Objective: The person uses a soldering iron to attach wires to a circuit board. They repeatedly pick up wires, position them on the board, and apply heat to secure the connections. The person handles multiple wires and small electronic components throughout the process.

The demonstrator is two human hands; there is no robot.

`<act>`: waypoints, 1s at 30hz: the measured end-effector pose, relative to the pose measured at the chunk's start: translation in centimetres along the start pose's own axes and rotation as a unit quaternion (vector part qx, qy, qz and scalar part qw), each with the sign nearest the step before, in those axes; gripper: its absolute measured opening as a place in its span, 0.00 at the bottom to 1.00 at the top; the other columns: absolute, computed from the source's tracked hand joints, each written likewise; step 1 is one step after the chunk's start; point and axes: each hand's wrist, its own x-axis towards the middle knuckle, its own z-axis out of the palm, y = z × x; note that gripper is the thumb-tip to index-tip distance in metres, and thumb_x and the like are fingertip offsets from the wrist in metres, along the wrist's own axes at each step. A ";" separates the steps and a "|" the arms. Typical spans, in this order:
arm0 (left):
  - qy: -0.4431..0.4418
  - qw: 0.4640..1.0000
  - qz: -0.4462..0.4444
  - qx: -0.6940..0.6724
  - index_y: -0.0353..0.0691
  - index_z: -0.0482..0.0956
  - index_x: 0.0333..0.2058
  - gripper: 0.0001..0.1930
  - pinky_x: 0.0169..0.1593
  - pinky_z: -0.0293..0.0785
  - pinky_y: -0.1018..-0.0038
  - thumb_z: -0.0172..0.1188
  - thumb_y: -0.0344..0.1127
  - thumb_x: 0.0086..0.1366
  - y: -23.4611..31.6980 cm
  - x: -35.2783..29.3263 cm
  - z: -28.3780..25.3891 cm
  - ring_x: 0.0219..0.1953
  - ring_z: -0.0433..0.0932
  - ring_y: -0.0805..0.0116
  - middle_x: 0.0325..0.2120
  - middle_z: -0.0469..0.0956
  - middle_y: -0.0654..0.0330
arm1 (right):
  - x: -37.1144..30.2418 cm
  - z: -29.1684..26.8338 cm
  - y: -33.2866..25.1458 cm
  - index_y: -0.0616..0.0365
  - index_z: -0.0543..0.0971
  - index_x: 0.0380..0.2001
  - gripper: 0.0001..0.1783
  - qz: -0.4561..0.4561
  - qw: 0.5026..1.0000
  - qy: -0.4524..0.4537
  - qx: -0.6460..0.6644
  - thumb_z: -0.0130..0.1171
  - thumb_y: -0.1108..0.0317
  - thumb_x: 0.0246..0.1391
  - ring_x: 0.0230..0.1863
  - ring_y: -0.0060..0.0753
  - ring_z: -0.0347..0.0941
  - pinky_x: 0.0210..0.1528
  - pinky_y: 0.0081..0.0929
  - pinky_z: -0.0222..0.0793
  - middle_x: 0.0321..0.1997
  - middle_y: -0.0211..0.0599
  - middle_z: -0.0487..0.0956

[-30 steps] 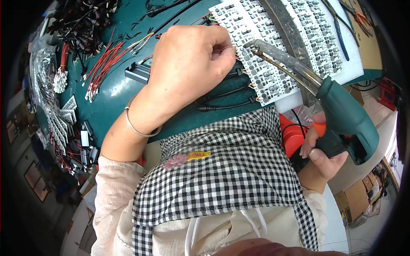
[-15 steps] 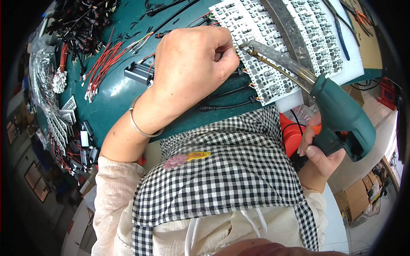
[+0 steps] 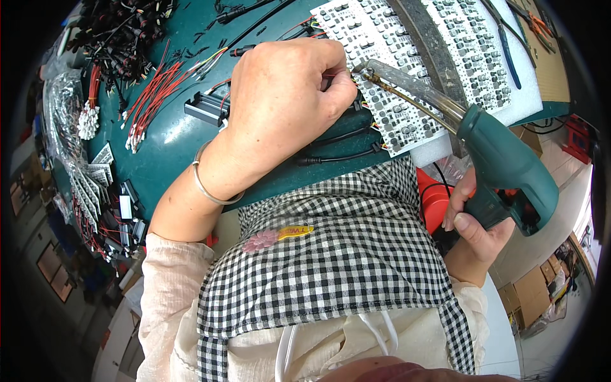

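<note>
The dark green surface (image 3: 172, 137) is full of little parts, and a person in a black and white checked apron (image 3: 331, 254) leans over it. Right at the near edge of the surface lies a white panel of small circuit boards (image 3: 407, 118), dotted with tiny dark parts. Thin coloured wires (image 3: 366, 105) stick out from its left edge.

The left hand (image 3: 286, 108) rests on the surface just beside that edge. Its fingers are curled tight and pinch something small where the wires meet the panel (it is too tiny to tell what). A thin silver bangle (image 3: 207, 188) sits on the left wrist.

The right hand (image 3: 474, 226) is wrapped around the grip of a green soldering gun (image 3: 503, 169), with the fingers closed on it. The gun hangs past the near edge of the surface. Its long metal tip (image 3: 407, 89) slants up and to the left, and the end comes right to the spot by the left hand's fingertips.

Black cables (image 3: 337, 149) run under the left hand. Further left lies a bunch of red wires (image 3: 153, 99) and a heap of black connectors (image 3: 118, 28). Small white boards (image 3: 95, 172) are stacked at the far left edge. Blue-handled pliers (image 3: 506, 44) lie on the white foam at the far right. A red round thing (image 3: 434, 200) shows below the surface, near the right hand.
</note>
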 end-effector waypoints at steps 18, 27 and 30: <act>0.000 1.000 0.001 0.016 0.38 0.81 0.23 0.02 0.22 0.70 0.77 0.62 0.28 0.50 0.0 0.0 0.0 0.16 0.75 0.70 0.18 0.79 0.59 | 2.3 -1.6 -1.8 0.83 0.56 0.57 0.44 -0.045 0.990 -0.088 0.102 0.64 0.66 0.44 0.13 0.24 0.64 0.13 0.19 0.65 0.17 0.34 0.67; -0.004 1.000 -0.006 0.005 0.37 0.80 0.24 0.02 0.23 0.71 0.76 0.61 0.28 0.50 0.1 -0.1 -0.2 0.16 0.75 0.68 0.19 0.79 0.57 | 2.1 -1.0 -1.8 0.85 0.58 0.55 0.44 -0.036 0.992 -0.055 0.112 0.65 0.66 0.40 0.11 0.25 0.63 0.13 0.20 0.65 0.17 0.36 0.68; -0.001 1.000 -0.001 0.007 0.37 0.80 0.24 0.02 0.23 0.71 0.76 0.62 0.28 0.50 0.1 -0.2 -0.2 0.17 0.76 0.66 0.19 0.79 0.56 | 2.2 -1.2 -1.7 0.85 0.57 0.56 0.44 -0.048 0.989 -0.080 0.116 0.64 0.66 0.42 0.12 0.24 0.64 0.13 0.19 0.65 0.17 0.36 0.68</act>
